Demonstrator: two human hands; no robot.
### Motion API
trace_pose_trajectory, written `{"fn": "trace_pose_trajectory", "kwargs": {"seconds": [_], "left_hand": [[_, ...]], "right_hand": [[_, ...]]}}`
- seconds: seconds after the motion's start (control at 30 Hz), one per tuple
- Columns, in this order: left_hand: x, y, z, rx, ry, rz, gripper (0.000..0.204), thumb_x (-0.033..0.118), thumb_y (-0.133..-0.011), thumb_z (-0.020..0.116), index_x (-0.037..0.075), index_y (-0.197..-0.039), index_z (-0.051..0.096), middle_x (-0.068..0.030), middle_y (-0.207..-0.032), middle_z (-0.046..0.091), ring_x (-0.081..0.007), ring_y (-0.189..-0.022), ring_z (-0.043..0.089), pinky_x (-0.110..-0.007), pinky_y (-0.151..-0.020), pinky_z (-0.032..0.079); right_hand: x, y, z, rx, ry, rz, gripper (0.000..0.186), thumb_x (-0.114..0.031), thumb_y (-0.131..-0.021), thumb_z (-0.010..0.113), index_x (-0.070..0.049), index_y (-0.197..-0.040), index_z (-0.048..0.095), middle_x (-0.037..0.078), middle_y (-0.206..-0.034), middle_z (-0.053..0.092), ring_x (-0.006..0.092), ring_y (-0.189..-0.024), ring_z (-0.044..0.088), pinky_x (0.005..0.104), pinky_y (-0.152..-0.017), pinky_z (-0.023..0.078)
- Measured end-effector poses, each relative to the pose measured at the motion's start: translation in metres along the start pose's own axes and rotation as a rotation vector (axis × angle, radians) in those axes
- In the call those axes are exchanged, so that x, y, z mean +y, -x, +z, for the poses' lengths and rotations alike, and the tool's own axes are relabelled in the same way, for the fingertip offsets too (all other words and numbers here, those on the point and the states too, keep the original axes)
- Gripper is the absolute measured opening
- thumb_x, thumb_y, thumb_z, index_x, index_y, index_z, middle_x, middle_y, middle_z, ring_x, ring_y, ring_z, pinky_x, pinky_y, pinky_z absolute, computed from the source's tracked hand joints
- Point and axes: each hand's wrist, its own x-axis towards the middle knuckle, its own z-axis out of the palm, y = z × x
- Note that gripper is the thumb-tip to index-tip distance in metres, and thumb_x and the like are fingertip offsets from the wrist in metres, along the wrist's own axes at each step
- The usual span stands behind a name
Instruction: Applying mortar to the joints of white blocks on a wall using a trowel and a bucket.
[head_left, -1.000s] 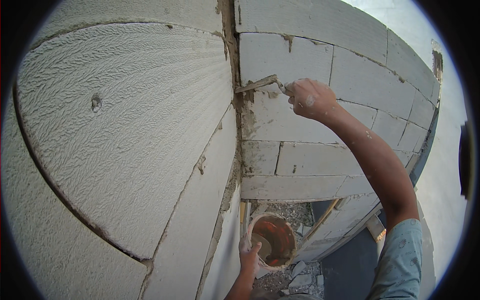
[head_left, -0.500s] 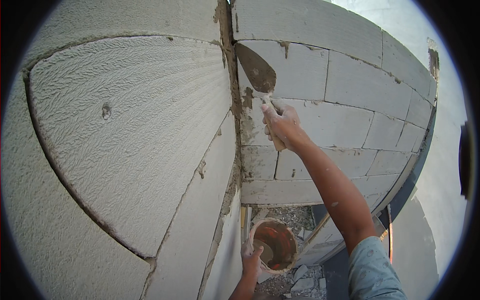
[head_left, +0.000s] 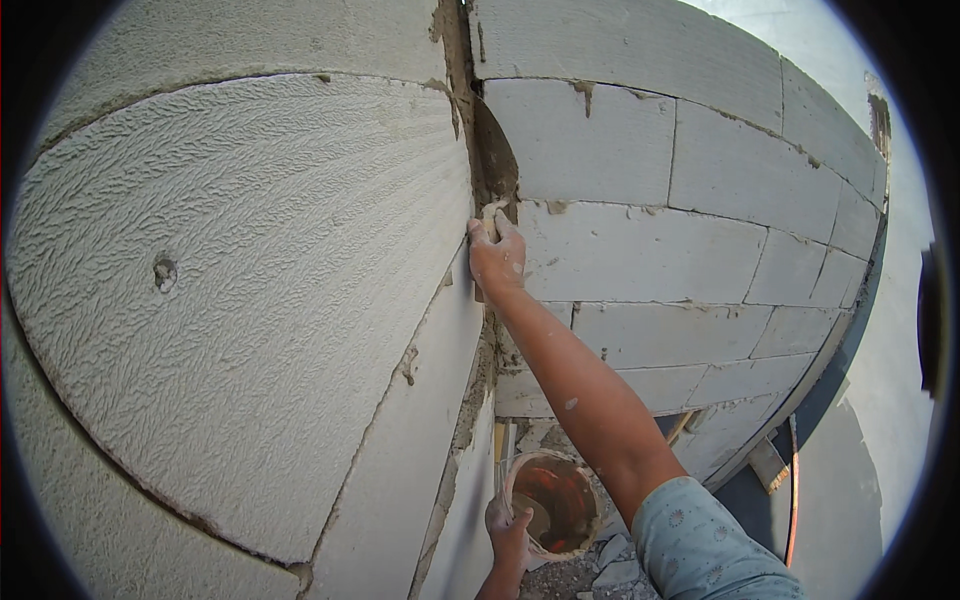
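My right hand [head_left: 497,258] is closed round the handle of a pointed trowel [head_left: 497,152]. The trowel's blade lies edge-on against the mortar-smeared vertical joint [head_left: 459,60] in the corner, where two block walls meet. Lower down, my left hand [head_left: 509,532] grips the near left rim of a bucket [head_left: 553,505], thumb over the edge. The bucket is orange inside, coated with grey mortar, with some wet mortar at its bottom. My left fingers are partly hidden behind the rim.
A rough pale block wall [head_left: 250,300] fills the left side, and a smoother white block wall [head_left: 640,250] stands ahead and right. Rubble [head_left: 618,570] lies beneath the bucket. An orange-red hose or rod [head_left: 794,490] is at lower right, beside a dark strip.
My right hand has swung left with the trowel, from over the right wall's face into the corner joint, and the blade has turned edge-on. My left hand keeps hold of the bucket.
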Motion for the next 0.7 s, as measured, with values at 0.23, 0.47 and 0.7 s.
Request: {"fn": "trace_pose_trajectory", "kwargs": {"seconds": [0.23,0.47,0.7], "left_hand": [[0.012,0.016,0.013,-0.02,-0.021,-0.043,0.07,-0.003,-0.076,0.069,-0.002,-0.141,0.042,-0.0121,-0.131,0.048,-0.0242,-0.123,0.049,-0.036,-0.107,0.037],[0.002,0.022,0.01,-0.029,0.002,-0.03,0.069,-0.003,-0.077,0.069,-0.002,-0.141,0.043,-0.0127,-0.134,0.049,-0.0246,-0.125,0.05,-0.035,-0.108,0.037],[-0.003,0.02,0.004,-0.013,-0.13,0.003,0.069,-0.006,-0.082,0.062,-0.002,-0.146,0.036,-0.0131,-0.139,0.047,-0.0236,-0.128,0.047,-0.036,-0.108,0.038]], "right_hand": [[-0.045,0.036,-0.012,0.096,-0.194,0.135,0.057,-0.024,-0.091,0.066,0.013,-0.132,0.051,0.03,-0.134,0.055,0.0391,-0.128,0.052,0.0376,-0.107,0.039],[-0.035,0.077,-0.058,0.133,-0.261,0.262,0.06,-0.019,-0.094,0.062,0.01,-0.142,0.041,0.026,-0.143,0.049,0.0335,-0.134,0.048,0.0342,-0.11,0.036],[-0.031,0.024,-0.189,-0.076,0.635,-0.61,0.051,-0.008,-0.086,0.062,-0.015,-0.137,0.057,0.017,-0.1,0.057,0.0354,-0.088,0.062,0.0457,-0.075,0.052]]}}
